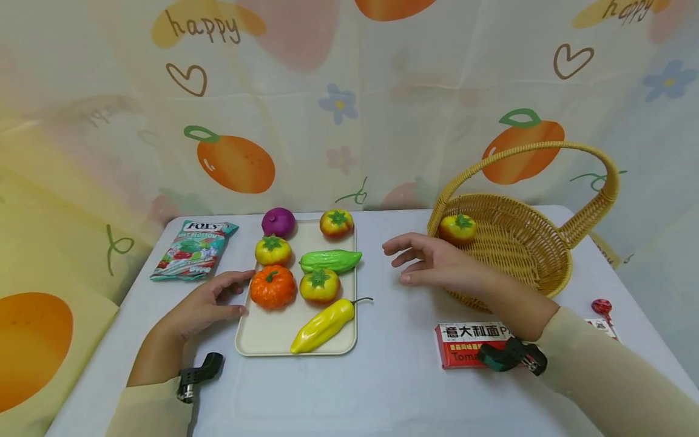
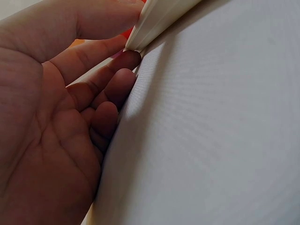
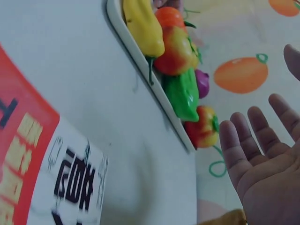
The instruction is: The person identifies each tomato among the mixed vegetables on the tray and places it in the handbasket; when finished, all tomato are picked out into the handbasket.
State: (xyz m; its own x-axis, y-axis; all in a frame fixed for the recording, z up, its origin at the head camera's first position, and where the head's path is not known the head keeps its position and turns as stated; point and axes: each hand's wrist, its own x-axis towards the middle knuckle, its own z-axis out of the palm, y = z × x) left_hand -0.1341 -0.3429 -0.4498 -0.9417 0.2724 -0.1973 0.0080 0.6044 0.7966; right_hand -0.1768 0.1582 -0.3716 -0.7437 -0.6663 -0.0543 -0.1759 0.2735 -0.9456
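Observation:
My left hand [image 1: 210, 303] rests at the left edge of a cream tray [image 1: 262, 337], thumb and fingers spread and touching its rim beside an orange pumpkin [image 1: 273, 287]. Also on the tray lie a purple onion [image 1: 278, 223], a green bitter melon [image 1: 330, 261], a yellow pepper [image 1: 323, 326] and three yellow-red fruits with green leafy tops, one of them [image 1: 320, 286] beside the pumpkin. Over the table between tray and wicker basket [image 1: 519, 243], my right hand [image 1: 437, 264] holds nothing, its fingers loosely bent. A similar yellow-red fruit [image 1: 457, 229] sits inside the basket, at its left.
A FOX'S candy bag [image 1: 193, 250] lies left of the tray. In front of the basket is a red and white pasta box [image 1: 459, 353], partly covered by my right forearm. A red lollipop [image 1: 602, 306] lies at the right. A printed curtain [image 1: 393, 139] hangs behind the table.

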